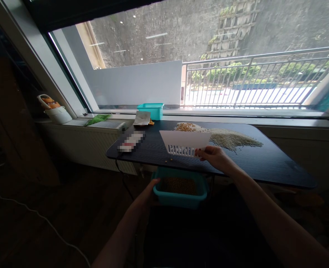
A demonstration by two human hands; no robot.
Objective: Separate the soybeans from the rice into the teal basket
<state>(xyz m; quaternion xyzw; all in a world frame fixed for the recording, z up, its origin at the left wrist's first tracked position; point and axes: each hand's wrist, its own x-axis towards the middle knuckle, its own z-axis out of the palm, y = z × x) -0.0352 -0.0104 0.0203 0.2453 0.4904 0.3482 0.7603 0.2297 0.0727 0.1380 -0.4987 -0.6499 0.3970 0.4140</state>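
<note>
My right hand (213, 155) grips the right end of a white slotted plastic scraper (185, 140) just over the dark table. Behind the scraper lies a pile of yellow kernels (185, 127), mixed with white grains at its right side. A larger pile of white rice-like grains (232, 139) spreads to the right. Below the table's front edge, my left hand (152, 186) holds the left rim of a teal plastic tub (178, 201). Yellow-brown kernels (179, 185) cover the tub's bottom. A few loose kernels (168, 160) lie near the table edge.
A second teal tub (155, 110) stands at the back by the window, beside a pale paper packet (142, 118). A blurred-out flat object (132, 142) lies on the table's left (114, 152). A radiator (92, 145) runs below the sill; a white cable (45, 219) crosses the floor.
</note>
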